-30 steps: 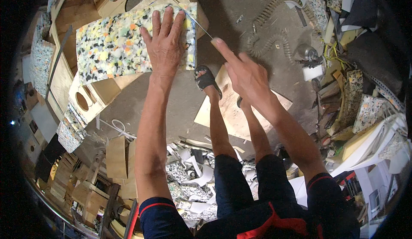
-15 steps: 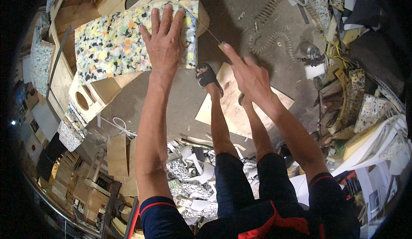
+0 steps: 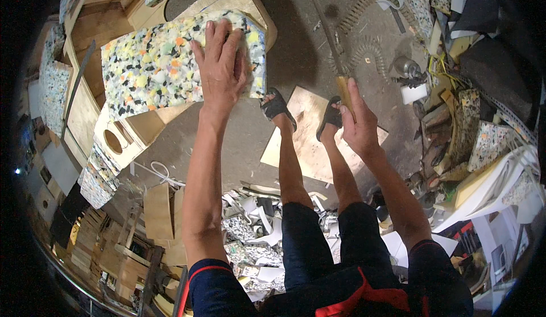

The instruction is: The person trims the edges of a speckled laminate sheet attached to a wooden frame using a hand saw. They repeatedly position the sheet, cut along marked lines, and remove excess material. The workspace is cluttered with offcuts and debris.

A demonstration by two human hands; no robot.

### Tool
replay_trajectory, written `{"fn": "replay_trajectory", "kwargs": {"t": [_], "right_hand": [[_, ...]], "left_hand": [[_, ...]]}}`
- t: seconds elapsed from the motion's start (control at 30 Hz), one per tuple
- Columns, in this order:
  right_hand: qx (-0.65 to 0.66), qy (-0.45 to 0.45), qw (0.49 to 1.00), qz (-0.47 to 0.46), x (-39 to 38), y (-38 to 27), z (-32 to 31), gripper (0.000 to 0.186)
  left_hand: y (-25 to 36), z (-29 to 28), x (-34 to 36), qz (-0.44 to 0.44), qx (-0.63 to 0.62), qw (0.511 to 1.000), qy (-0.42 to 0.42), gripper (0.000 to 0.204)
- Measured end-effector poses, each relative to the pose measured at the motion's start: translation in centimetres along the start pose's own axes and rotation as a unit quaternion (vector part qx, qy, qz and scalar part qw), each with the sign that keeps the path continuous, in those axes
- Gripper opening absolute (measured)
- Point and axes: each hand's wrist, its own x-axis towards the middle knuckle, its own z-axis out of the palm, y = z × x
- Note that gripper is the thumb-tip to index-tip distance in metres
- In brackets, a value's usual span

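Your foam slab [image 3: 153, 66] (multicolour speckled chip foam, FYI) is lying mostly under & to the L of your L hand [image 3: 219, 72], w/ its R end just beyond your thumb side. It's resting on a wooden frame [image 3: 227, 1], which is sticking out past the slab's far edge. The slab's far-R corner is showing a slanted edge. Your R hand [image 3: 361, 126] is sitting well off the slab's R end, not touching it.

Pose: you're keeping the L arm nearly straight, forearm [image 3: 205, 169] running up to the slab's near edge, palm down. L fingers are lying on top, pointing to the far edge, slightly bent & a bit apart; that hand is pressing on the slab, not wrapping round anything. Your R elbow is bending out, R forearm [image 3: 395, 189] slanting in twd the slab. The R hand is closing round a wooden handle [image 3: 344, 95], one finger stretching along it. Its long thin blade [image 3: 323, 24] is pointing away from you, R of the slab & clear of it. Your sandals [image 3: 274, 103] are showing off the slab's near-R corner, by a pale board [image 3: 307, 146].
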Motion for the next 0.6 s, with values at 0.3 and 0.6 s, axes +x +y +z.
{"fn": "replay_trajectory", "kwargs": {"t": [0.3,0.6], "right_hand": [[-0.081,-0.118,0.988,0.063,-4.7,-5.9,2.8,0.064],[-0.071,-0.102,0.986,0.107,-5.6,-7.5,5.1,0.058]], "left_hand": [[-0.3,0.5,1.2,0.088,-0.036,0.994,-0.047,0.046],[-0.7,1.3,2.2,0.084,-0.018,0.994,-0.063,0.045]]}}
